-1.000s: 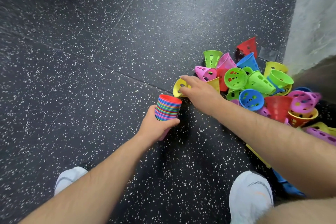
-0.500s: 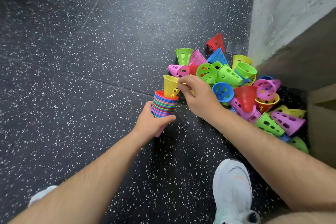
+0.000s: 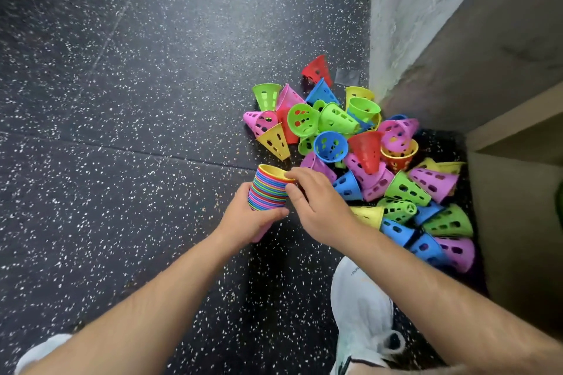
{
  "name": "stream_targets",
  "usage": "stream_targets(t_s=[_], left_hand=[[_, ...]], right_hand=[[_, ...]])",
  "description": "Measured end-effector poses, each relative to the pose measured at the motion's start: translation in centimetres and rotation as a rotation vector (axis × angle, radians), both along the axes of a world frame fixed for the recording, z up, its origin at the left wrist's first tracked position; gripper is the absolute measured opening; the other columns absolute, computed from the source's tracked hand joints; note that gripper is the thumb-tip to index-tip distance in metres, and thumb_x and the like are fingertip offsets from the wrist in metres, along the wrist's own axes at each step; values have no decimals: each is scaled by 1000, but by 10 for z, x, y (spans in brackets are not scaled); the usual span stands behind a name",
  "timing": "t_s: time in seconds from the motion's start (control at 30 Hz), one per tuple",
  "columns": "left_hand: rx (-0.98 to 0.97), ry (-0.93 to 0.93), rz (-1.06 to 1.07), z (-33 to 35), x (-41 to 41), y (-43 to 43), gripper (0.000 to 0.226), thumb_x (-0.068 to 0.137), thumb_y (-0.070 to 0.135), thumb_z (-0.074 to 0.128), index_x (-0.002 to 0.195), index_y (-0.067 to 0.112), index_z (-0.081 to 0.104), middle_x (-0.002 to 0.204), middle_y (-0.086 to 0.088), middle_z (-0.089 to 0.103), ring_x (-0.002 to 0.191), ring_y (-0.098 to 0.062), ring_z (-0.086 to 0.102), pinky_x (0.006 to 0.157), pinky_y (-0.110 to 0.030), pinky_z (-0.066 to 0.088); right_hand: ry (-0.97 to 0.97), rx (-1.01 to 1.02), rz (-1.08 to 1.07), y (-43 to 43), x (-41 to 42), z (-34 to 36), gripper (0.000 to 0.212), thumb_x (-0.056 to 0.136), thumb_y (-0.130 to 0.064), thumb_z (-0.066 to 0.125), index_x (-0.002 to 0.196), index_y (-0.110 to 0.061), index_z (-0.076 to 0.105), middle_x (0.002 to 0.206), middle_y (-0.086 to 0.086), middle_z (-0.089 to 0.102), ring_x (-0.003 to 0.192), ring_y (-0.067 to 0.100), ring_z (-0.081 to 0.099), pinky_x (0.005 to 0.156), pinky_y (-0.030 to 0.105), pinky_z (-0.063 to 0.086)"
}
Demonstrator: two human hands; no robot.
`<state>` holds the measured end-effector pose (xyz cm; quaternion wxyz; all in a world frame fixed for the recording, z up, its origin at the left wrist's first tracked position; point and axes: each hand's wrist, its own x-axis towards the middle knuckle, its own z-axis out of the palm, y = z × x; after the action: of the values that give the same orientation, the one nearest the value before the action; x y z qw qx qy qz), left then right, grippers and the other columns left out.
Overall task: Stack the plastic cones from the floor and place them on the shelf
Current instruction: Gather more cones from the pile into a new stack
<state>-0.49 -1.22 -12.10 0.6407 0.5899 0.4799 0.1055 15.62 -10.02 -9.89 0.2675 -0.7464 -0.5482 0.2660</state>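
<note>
Clasps the nested stack [image 3: 268, 192] low down in left grip [image 3: 243, 219], over the floor [image 3: 122, 161]. Pinches the yellow cone [image 3: 272, 172] at its rim with right grip [image 3: 320, 207], just above left grip. Judged light, thin, springy, slick: take by rim, seat squarely. Versus half a second ago: yellow cone now nested, no longer tilted. Beyond right grip: loose cones [image 3: 365, 146], then shelf [image 3: 518, 122].

One head-worn wide-angle camera looks forward and steeply down at the floor [image 3: 122, 100], close over the left hand [image 3: 248, 219], right hand [image 3: 320, 207] and cones [image 3: 335, 119]; edges probably bend.
</note>
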Motion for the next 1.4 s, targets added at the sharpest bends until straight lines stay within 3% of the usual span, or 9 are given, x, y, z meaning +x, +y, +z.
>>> stream_targets(t_s=[0.27,0.37,0.5,0.7,0.83,1.0,1.1,1.23,1.4], left_hand=[[-26,8,11,-5,5,-20,63,75,15,92,121,10,49,82,-2,64,50,-1,58,47,-16,44],[-44,19,21,-6,2,-25,63,76,19,92,121,13,49,78,-3,63,47,-8,55,44,-24,43],[-62,23,58,-5,-4,-31,60,75,23,93,116,20,50,78,-5,64,48,-11,53,44,-29,41],[-87,10,66,0,-9,-38,59,79,17,90,119,12,47,63,1,61,45,-23,46,45,-33,38],[-40,54,86,8,-7,-43,57,79,17,90,120,11,50,73,3,65,61,-22,55,50,-29,47],[-37,38,74,13,1,-45,52,81,13,87,118,9,50,69,5,62,69,-25,51,46,-20,44],[-36,33,56,12,3,-45,53,78,18,90,114,15,50,77,-2,64,60,-20,56,48,-26,45],[-37,48,31,10,4,-46,56,76,22,91,116,19,51,82,-1,65,52,-3,57,47,-22,44],[-36,33,18,9,8,-46,56,77,21,91,116,17,51,81,-3,65,52,-5,56,48,-22,45]], right_hand=[[-387,25,87,-8,38,-14,36,93,-9,56,129,-12,59,139,5,53,121,29,46,98,48,47],[-501,36,145,-1,47,-18,41,87,-6,64,127,-14,62,141,8,54,120,32,45,92,49,49],[-630,-19,206,7,53,-24,53,62,-1,78,113,-13,69,136,13,58,118,36,44,89,49,50],[-733,-59,227,11,55,-23,46,53,1,80,97,-10,71,123,18,63,113,42,56,86,48,50],[-715,76,226,9,59,-27,35,61,2,76,93,-9,68,113,14,65,104,39,57,79,45,49],[-569,256,69,2,65,-23,16,85,-8,73,97,-14,65,98,2,65,91,31,54,75,41,47],[-448,344,-80,2,65,-8,5,95,-12,63,98,-11,66,92,4,67,86,31,56,72,42,47],[-427,369,-260,7,61,6,11,98,-20,58,99,-13,66,93,3,67,83,29,56,70,39,42],[-273,359,-157,3,50,11,11,98,-19,57,102,-12,65,96,2,66,89,25,57,77,39,45]])
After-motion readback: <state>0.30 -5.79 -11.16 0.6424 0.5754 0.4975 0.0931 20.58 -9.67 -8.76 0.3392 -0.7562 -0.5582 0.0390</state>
